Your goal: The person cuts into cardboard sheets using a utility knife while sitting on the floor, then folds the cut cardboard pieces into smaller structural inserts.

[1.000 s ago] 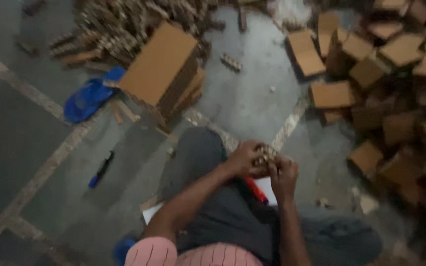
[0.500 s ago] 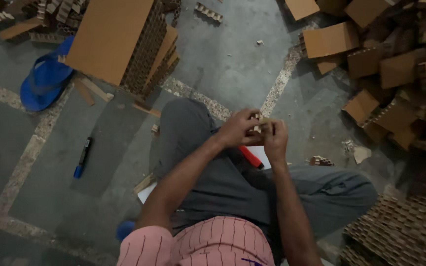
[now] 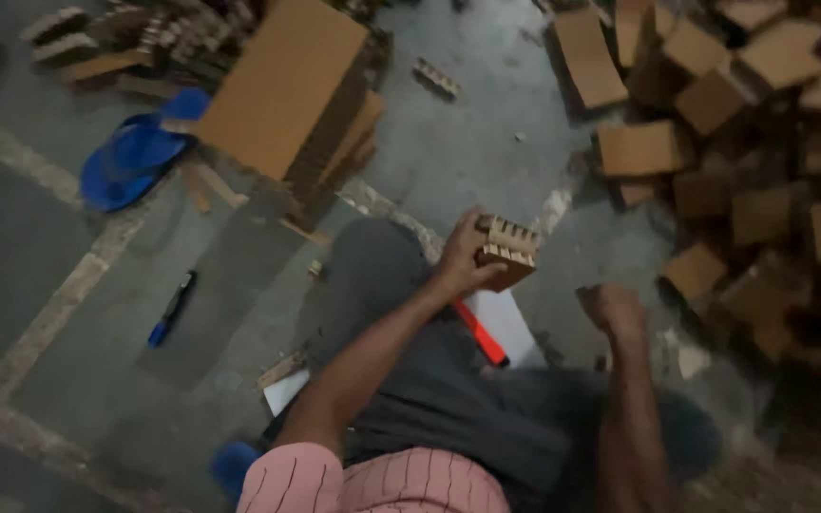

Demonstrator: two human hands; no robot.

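I sit on a concrete floor with my legs in grey trousers. My left hand (image 3: 463,256) is raised over my left knee and grips a small folded corrugated cardboard piece (image 3: 505,249). My right hand (image 3: 612,309) is lower and to the right, near the floor beside a heap of cardboard squares (image 3: 762,209); it looks closed and blurred, and I see nothing in it. An orange-red cutter (image 3: 480,332) lies on a white sheet (image 3: 510,323) between my legs.
A tall stack of cardboard sheets (image 3: 282,90) stands ahead left, with a blue sandal (image 3: 130,157) beside it. A blue-tipped black marker (image 3: 171,307) lies on the floor at left. Small assembled cardboard pieces (image 3: 182,33) are piled at the top left.
My hands were together on the cardboard piece. They have parted: the left keeps the piece and lifts it, the right has swung out to the right toward the heap.
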